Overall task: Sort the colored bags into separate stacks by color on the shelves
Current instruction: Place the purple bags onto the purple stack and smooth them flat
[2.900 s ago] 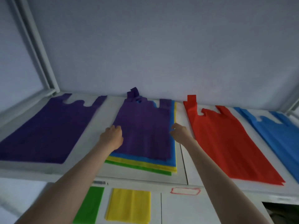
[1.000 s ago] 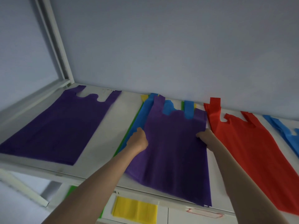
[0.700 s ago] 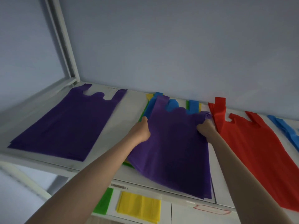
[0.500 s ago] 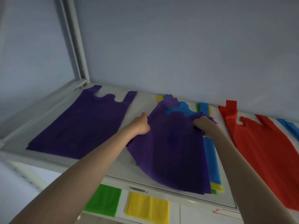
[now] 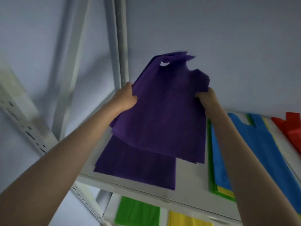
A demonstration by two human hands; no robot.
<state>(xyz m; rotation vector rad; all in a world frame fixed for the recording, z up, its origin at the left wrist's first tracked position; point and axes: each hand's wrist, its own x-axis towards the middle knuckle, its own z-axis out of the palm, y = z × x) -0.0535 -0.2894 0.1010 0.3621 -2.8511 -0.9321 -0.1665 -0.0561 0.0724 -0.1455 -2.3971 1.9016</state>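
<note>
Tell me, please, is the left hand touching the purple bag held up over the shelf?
Touching. The head view shows the left hand with its thumb curled over the held purple bag's left edge, no gap between them; the right hand grips the opposite edge.

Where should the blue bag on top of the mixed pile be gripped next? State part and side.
Grip the blue bag at its two long side edges just below the handles, reaching in from the shelf's open front. It lies flat with handles toward the wall, so pinching both edges should lift it evenly off the yellow and green bags beneath.
</note>
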